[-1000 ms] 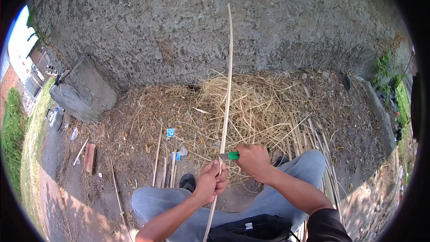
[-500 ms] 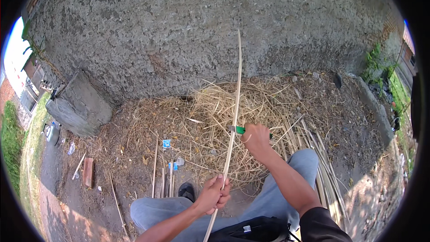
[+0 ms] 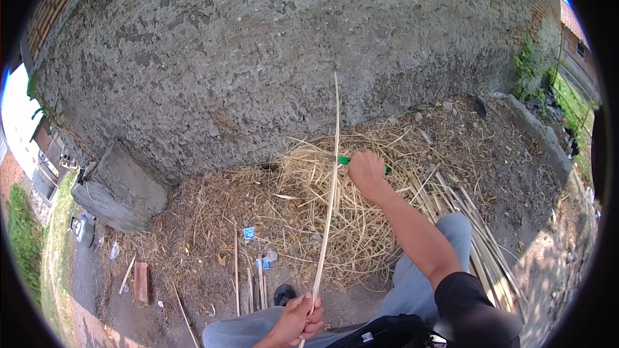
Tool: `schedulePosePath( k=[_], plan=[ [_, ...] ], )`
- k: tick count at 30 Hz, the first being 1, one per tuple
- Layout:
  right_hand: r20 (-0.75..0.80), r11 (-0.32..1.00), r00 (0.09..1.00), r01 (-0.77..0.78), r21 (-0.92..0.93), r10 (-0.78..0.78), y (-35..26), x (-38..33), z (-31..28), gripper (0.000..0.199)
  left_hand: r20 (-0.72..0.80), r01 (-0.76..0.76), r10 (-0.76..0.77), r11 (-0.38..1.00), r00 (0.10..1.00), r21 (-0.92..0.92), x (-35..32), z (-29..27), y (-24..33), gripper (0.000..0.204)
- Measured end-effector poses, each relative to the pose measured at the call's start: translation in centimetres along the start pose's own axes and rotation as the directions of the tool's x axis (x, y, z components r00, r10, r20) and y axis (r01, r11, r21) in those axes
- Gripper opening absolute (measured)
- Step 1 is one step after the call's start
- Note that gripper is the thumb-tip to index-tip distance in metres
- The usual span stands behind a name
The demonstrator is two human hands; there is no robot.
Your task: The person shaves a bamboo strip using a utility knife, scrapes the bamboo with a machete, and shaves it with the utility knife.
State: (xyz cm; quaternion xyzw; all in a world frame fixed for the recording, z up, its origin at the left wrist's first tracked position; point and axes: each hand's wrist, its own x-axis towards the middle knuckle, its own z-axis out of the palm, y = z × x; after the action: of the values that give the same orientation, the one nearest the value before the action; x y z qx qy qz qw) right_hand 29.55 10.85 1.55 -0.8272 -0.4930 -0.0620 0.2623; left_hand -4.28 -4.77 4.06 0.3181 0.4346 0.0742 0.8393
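A long, pale bamboo strip (image 3: 327, 232) rises away from me, its thin far tip against the wall. My left hand (image 3: 300, 319) is closed round the strip's near part, low in front of my lap. With my arm stretched out, my right hand (image 3: 367, 173) is closed on the green handle of a knife (image 3: 344, 160). The knife's blade crosses the strip well beyond my left hand; whether it bites into the strip is too small to tell. Beneath lies a tangled heap of pale shavings (image 3: 351, 245).
A rough grey wall (image 3: 271, 58) rises behind the heap. Split strips (image 3: 487, 248) lie beside my right leg, and a few thin sticks (image 3: 250, 283) by my left foot. A concrete block (image 3: 126, 190), a reddish brick (image 3: 141, 282) and a blue packet (image 3: 249, 233) are on the left.
My right hand and the knife have moved outward along the strip, farther from my left hand. My left hand sits lower in view, still holding the strip. The whole view has shifted a little.
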Motion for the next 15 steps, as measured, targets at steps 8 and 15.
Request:
schedulePosePath(
  k=[8, 15],
  plan=[
    [-0.045, 0.954, 0.962, -0.274, -0.118, 0.271, 8.6, 5.3, -3.3, 0.019, 0.078, 0.177, -0.179, 0.984, 0.981, 0.024, -6.4, -1.3, -5.6, 0.028],
    [0.172, 0.939, 0.923, -0.339, -0.059, 0.344, 19.2, 3.4, -3.9, 0.022, -0.201, 0.201, -0.213, 0.977, 0.956, -0.077, -8.8, -7.4, -10.2, 0.027]
  ],
)
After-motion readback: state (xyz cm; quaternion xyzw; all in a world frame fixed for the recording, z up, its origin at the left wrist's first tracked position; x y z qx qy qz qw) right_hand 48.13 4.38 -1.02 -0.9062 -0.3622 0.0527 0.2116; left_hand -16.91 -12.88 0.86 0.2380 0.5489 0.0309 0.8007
